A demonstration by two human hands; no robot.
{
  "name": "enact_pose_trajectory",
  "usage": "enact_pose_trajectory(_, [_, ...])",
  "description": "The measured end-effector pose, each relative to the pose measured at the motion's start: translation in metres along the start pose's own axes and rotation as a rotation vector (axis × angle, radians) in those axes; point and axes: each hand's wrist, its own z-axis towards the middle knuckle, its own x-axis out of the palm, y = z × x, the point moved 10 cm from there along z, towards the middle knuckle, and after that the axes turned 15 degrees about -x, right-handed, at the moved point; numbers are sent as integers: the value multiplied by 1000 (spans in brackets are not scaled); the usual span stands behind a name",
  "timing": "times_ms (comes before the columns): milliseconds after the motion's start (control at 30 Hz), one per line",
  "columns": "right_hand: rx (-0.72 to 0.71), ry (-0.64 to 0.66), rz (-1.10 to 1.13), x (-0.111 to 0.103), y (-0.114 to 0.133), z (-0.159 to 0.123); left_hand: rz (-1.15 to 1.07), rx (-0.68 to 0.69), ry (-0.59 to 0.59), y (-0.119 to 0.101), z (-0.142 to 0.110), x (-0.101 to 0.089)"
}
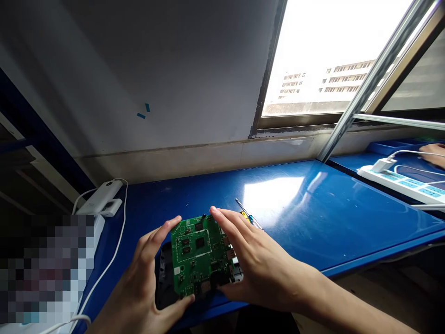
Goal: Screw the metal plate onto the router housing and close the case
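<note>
A green circuit board (199,254) is held between both my hands just above a black plastic case (166,278) lying near the front edge of the blue table (313,218). My left hand (146,283) grips the board's left edge, thumb under its near corner and forefinger at the far corner. My right hand (253,262) grips its right edge, fingers stretched along that side. A small screwdriver (248,215) with a yellow and blue handle lies on the table just behind my right fingers.
A white power bank and charger (102,197) with white cables (114,250) sit at the left. A white power strip (399,181) lies at the far right, by another person's hand (434,153). A window frame (365,88) slants above.
</note>
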Motion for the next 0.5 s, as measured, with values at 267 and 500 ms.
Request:
enact_pose_trajectory(267, [-14, -3, 11, 1, 2, -6, 63, 42, 14, -7, -4, 0])
enact_pose_trajectory(500, [-2, 23, 27, 1, 1, -6, 113, 32, 32, -6, -4, 0])
